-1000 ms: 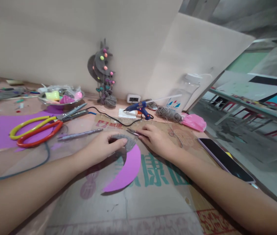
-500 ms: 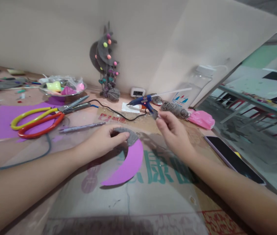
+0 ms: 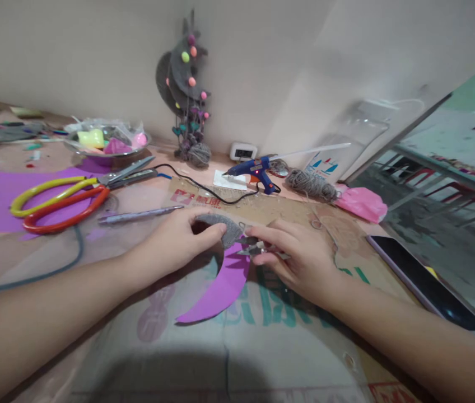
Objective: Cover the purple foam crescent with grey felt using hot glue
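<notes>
My left hand (image 3: 187, 238) is closed around the upper end of a purple crescent (image 3: 220, 288), thumb on top. Grey yarn (image 3: 224, 224) is wrapped round that upper end; the rest of the crescent is bare purple, with its point to the lower left. My right hand (image 3: 294, 252) grips small thread snips (image 3: 251, 247), their two pointed blades apart at the crescent's right edge, where the wrapping ends. A little loop of yarn sticks up beside the blades. Loose yarn trails behind my right hand toward a grey yarn bundle (image 3: 311, 184).
A blue glue gun (image 3: 254, 170) with its cord stands behind my hands. Large scissors (image 3: 65, 201), a pen (image 3: 140, 215) and a metal bowl (image 3: 107, 154) are on the left. A phone (image 3: 426, 282) and pink plastic bag (image 3: 363, 204) lie right. A decorated grey moon (image 3: 182, 78) is at the wall.
My right hand has come down and left from in front of the glue gun to the crescent's edge, bringing the snips against it. My left hand keeps its hold; the view has shifted slightly.
</notes>
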Tool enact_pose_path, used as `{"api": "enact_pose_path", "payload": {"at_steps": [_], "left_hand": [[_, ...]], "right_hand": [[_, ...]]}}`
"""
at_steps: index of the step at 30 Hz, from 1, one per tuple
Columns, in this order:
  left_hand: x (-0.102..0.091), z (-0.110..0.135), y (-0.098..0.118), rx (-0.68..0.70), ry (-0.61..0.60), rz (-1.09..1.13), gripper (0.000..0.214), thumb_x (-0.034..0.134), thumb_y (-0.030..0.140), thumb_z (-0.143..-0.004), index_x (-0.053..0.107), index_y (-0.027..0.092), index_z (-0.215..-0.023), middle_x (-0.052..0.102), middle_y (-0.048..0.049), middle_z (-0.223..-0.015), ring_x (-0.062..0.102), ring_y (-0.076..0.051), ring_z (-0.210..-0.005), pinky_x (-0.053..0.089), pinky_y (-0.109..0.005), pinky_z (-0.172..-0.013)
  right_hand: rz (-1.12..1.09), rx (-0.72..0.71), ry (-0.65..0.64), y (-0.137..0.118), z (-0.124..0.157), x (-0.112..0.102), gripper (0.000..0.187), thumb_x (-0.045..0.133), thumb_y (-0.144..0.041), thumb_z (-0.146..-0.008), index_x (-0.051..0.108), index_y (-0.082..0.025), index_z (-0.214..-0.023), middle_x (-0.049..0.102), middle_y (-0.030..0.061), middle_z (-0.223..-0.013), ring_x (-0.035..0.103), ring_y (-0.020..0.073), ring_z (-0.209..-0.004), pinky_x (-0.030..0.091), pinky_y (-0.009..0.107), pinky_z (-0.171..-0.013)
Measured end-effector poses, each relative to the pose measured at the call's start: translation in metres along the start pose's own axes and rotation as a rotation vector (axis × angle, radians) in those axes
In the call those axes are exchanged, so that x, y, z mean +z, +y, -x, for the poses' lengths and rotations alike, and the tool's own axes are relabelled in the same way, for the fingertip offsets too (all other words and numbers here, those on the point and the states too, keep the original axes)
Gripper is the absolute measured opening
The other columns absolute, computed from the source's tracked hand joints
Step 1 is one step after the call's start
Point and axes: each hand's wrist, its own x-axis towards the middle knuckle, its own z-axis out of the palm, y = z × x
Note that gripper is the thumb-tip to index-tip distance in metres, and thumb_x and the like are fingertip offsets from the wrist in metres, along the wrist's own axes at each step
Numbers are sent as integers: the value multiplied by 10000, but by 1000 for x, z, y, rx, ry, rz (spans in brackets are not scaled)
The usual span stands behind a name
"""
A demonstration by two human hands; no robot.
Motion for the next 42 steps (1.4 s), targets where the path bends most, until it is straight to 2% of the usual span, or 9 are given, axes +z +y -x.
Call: {"api": "enact_pose_path", "payload": {"at_steps": [4, 10, 19, 27, 33, 42], "left_hand": [[1, 1, -1, 17, -5, -15, 184, 499, 285, -816, 656, 190, -806, 657, 31, -696, 567, -124, -611, 435, -223, -589], [1, 0, -1, 30, 0, -55, 173, 508, 280, -806, 656, 191, -798, 629, 32, -652, 542, -119, -580, 437, -229, -583], [1, 0, -1, 29, -13, -53, 162, 490, 246, -796, 609, 176, -711, 596, 40, -638, 515, -109, -585, 402, -216, -558], [1, 0, -2, 6, -72, 5, 220, 463, 254, -815, 543, 173, -627, 538, 44, -587, 472, -97, -548, 365, -203, -510], [0, 1, 2, 18, -96, 9, 233, 466, 257, -811, 509, 174, -598, 510, 51, -558, 455, -97, -534, 353, -200, -500], [1, -3, -2, 93, -74, -13, 152, 468, 223, -797, 581, 179, -706, 609, 32, -681, 528, -128, -649, 410, -226, -607]], "right_hand": [[4, -55, 48, 2, -1, 2, 299, 507, -299, -907, 600, -151, -1150, 612, 67, -837, 540, 153, -727, 418, 277, -636], [-52, -92, 52, 2, 0, 6, 252, 537, -211, -888, 614, -159, -1122, 607, 47, -792, 516, 142, -692, 407, 280, -603], [-22, -115, 56, 1, -2, 7, 246, 551, -205, -880, 630, -153, -1107, 611, 40, -769, 490, 131, -653, 389, 269, -577], [52, -132, 41, 0, -1, 6, 257, 553, -168, -866, 642, -171, -1107, 616, 34, -767, 468, 136, -656, 377, 274, -585], [39, -154, 28, 1, 0, 4, 288, 533, -101, -854, 633, -169, -1116, 621, 30, -774, 467, 134, -655, 375, 272, -586], [13, -101, 70, -3, -1, 1, 273, 559, -207, -870, 612, -143, -1130, 620, 53, -806, 502, 146, -681, 398, 281, -600]]}}
